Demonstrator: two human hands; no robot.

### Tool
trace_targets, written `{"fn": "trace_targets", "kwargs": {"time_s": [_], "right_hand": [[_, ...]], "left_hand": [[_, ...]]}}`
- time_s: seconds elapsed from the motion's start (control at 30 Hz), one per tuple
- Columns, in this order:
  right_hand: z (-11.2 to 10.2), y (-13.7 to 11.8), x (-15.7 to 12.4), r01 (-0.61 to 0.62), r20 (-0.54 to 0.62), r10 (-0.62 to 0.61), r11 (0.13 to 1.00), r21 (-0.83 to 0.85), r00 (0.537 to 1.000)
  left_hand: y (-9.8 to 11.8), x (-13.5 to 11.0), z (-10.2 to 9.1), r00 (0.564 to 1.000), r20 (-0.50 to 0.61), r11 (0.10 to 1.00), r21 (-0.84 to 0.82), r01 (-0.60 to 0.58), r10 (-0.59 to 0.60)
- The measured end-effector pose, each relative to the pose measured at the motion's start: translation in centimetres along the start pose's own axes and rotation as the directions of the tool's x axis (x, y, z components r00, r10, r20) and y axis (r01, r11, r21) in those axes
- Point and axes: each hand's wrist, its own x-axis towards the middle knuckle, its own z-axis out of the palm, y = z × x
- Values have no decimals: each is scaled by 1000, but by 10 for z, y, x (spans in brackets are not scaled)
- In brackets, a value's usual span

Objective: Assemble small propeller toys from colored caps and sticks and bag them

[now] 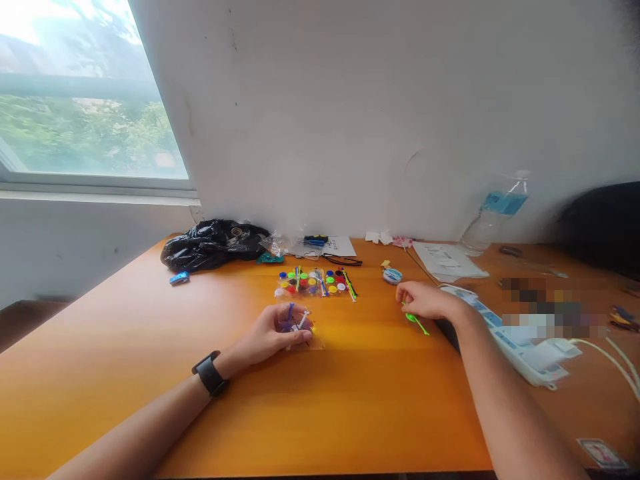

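Note:
My left hand [277, 330], with a dark watch on its wrist, is closed around a small clear plastic bag [315, 339]. Purple and white stick-like plastic pieces show in the bag, partly hidden by the fingers. To the right, my right hand [424, 300] is low over the table, its fingers bent down onto a bright green plastic piece [411, 318] with a thin stick. The fingers hide part of that piece. Beyond my left hand lie clear packets of coloured discs [303, 283] with sticks in several colours.
A black plastic bag [213, 243] and a small blue packet [179, 279] lie at the back left. A round container [393, 275] sits beyond my right hand. A white power strip [505, 340] with cables runs along the right, and a clear bottle [493, 217] stands behind it.

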Motion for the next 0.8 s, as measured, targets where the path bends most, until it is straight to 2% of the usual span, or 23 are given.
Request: {"fn": "trace_targets", "kwargs": {"time_s": [0.03, 0.07, 0.13, 0.23, 0.27, 0.37, 0.43, 0.53, 0.67, 0.8], "right_hand": [[-4, -9, 1, -30, 200, 19, 998, 57, 980], [-10, -21, 2, -38, 252, 1, 989, 140, 968], [-23, -55, 4, -30, 208, -42, 942, 333, 977], [-44, -123, 7, 79, 57, -120, 877, 474, 991], [-50, -146, 7, 101, 40, -140, 857, 505, 989], [-63, -209, 8, 213, 3, -275, 749, 627, 961], [-63, -238, 9, 259, 37, -368, 719, 645, 929], [-50, -259, 13, 302, 90, -443, 732, 611, 892], [-29, -263, 19, 316, 228, -487, 791, 524, 843], [-26, -260, 20, 367, 233, -472, 849, 380, 850]], "left_hand": [[-1, 0, 0, 1000, 4, 1000, 4, -7, 7], [-2, 0, 0, 1000, 5, 1000, 6, -16, 16], [-4, 0, -1, 1000, -2, 1000, 6, -28, 28], [-5, 0, -1, 999, -27, 999, 14, -32, 32], [-4, 0, -1, 999, -34, 999, 19, -35, 35], [-4, 0, -1, 998, -31, 998, 27, -49, 50], [-4, -1, -2, 998, -22, 998, 20, -58, 58], [-4, -1, -3, 998, -18, 998, 16, -60, 61], [-4, -2, -3, 998, -24, 998, 28, -56, 57], [0, -5, -2, 997, -49, 997, 53, -60, 63]]}}
